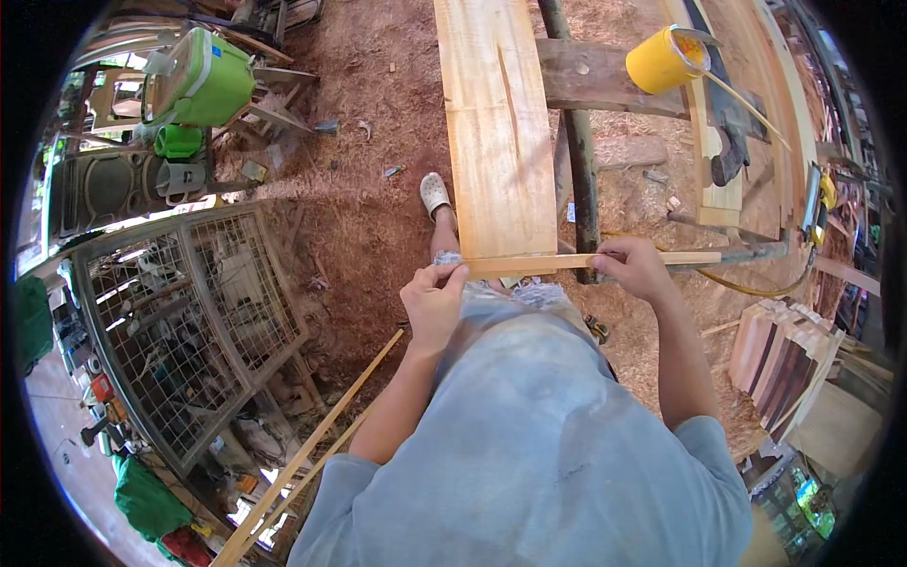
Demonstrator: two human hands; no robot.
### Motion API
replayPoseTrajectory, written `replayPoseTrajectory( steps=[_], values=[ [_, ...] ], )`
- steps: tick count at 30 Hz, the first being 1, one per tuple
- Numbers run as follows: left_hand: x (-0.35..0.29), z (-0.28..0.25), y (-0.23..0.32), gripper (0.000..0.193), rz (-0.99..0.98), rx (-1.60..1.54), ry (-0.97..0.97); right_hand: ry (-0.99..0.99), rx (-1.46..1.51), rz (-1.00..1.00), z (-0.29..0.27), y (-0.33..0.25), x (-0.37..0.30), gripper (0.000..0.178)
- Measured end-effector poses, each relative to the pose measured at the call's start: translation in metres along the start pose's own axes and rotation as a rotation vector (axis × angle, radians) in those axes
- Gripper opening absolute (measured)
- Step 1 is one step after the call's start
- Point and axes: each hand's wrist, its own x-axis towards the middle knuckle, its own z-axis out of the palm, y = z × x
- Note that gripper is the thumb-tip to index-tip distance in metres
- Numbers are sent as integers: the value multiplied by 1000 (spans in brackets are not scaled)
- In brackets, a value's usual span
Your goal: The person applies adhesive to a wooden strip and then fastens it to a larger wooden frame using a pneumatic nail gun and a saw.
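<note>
A thin wooden strip (529, 265) lies crosswise in front of my body, over the near end of a wide, pale wooden board (501, 142). My left hand (435, 302) pinches the strip's left end between thumb and fingers. Farther right along it, my right hand (633, 269) grips the strip, and its right end sticks out past that hand. The board runs away from me and has a dark lengthwise crack or streak in its surface. Whether the strip rests on the board or is held just above it, I cannot tell.
A yellow bucket (661, 61) stands at the far right beside long planks. At left are a green cooler box (203, 80) and a wire-mesh cabinet (170, 331). Long thin strips (312, 454) lean near my left arm. Stacked wood pieces (779, 364) sit at right.
</note>
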Motion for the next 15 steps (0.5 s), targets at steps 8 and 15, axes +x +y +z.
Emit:
replayPoseTrajectory(
  steps=[8, 15],
  values=[
    [0, 2, -7, 17, 36, -5, 4, 13, -65, -16, 1, 7, 11, 29],
    [0, 4, -9, 17, 25, -11, 3, 17, -83, -18, -1, 10, 13, 31]
  ],
)
